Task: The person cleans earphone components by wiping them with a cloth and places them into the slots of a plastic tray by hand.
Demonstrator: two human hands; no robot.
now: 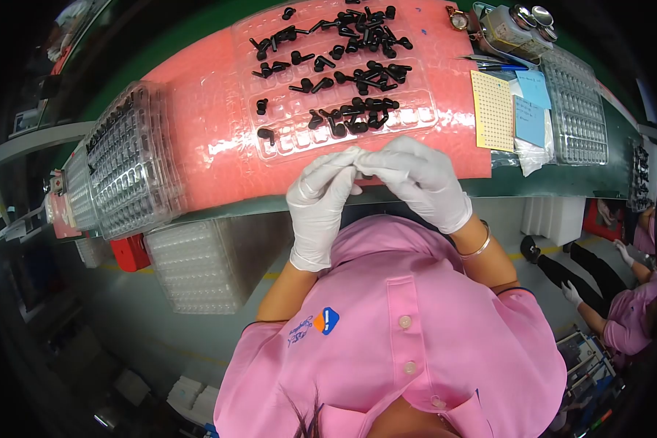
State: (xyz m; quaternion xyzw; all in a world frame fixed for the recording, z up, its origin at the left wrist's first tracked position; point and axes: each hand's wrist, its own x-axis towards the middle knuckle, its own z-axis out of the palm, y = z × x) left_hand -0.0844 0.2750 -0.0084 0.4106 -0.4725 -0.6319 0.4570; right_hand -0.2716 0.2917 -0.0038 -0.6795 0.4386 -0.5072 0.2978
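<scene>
Both my hands wear white gloves and meet at the table's front edge. The fingers of my left hand (318,208) are pinched together, tips touching those of my right hand (422,182), which is also closed. Between them shows a bit of a small black earbud (363,176), mostly covered by the fingers. Just beyond lies a clear plastic tray (299,146) with many black earbuds (358,109) heaped loosely in its rows, thicker on the right side. A single earbud (268,136) rests in the tray's near left corner.
Pink sheeting (204,109) covers the table. Stacked clear trays (135,160) holding dark pieces stand at the left; other trays (573,109) are at right. Near those lie a yellow dotted sheet (493,109), blue notes (531,120) and containers (507,29). Another person (628,314) is at far right.
</scene>
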